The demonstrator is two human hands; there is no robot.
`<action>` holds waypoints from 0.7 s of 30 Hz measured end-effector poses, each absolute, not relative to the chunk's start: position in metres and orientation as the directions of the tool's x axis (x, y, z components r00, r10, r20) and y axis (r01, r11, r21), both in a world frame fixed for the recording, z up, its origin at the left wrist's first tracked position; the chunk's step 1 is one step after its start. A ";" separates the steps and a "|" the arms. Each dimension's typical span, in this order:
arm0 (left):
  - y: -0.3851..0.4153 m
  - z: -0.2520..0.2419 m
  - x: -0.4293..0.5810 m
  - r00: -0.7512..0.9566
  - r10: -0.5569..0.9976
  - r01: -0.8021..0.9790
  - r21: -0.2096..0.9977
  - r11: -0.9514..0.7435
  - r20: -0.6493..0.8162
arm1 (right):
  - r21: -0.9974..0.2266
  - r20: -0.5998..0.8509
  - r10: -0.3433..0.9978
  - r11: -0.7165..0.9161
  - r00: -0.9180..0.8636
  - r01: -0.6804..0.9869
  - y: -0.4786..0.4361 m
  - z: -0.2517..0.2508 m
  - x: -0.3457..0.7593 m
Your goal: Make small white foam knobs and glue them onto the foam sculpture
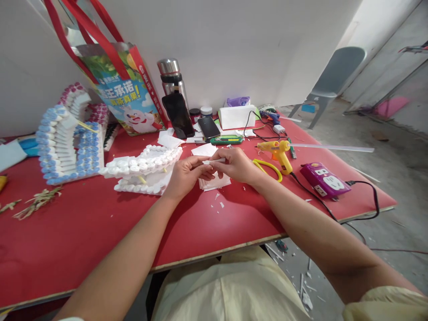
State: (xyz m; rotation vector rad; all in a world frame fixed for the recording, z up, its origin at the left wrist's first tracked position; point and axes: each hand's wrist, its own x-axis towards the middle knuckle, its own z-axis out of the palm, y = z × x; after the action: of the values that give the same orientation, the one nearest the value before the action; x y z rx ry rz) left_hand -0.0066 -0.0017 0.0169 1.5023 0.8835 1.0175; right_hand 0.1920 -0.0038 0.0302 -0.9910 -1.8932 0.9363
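Above a stack of white paper pieces (217,182), both of my hands hold a small roll of white paper (218,160). My left hand (190,174) pinches its left end between thumb and fingers. From the other side, my right hand (236,164) has its fingers closed on the same roll. Just left of my left hand stands a white model (133,167) built of small white rolls on flat sheets, with yellow sticks between its layers. A yellow glue gun (279,151) with a long clear glue stick lies right of my right hand, beside a loop of yellow cord (269,168).
Blue-and-white and pink roll models (70,142) stand left, near a shopping bag (130,98). Behind my hands are a steel flask (170,71), phones (209,127), a green cutter knife (226,140) and tissues (236,117). A purple power socket (324,179) sits near the table's right edge.
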 end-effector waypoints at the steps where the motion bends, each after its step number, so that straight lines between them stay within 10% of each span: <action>1: -0.002 0.017 -0.005 0.371 0.917 -0.005 0.987 -0.160 0.150 | -0.868 0.303 0.880 0.414 -0.366 0.276 -0.004 0.030 0.191; 11: -0.002 0.015 0.001 0.335 0.917 0.082 0.963 -0.255 0.214 | -0.898 0.282 0.935 0.336 -0.215 0.285 0.000 0.023 0.183; 15: 0.000 0.016 -0.001 0.297 0.909 0.277 0.885 -0.375 0.292 | -0.999 0.027 0.966 0.018 -0.257 -0.038 0.000 0.028 0.180; 21: 0.001 0.023 -0.006 0.353 0.844 0.436 0.727 -0.531 0.405 | -0.837 -0.246 0.836 -0.438 -0.490 -0.327 0.006 0.032 0.185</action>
State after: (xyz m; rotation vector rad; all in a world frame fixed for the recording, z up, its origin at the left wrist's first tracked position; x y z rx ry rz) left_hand -0.0065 0.0013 0.0228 2.1167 1.1107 1.0700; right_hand 0.1850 0.0060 0.0319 -0.8687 -0.9610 1.9899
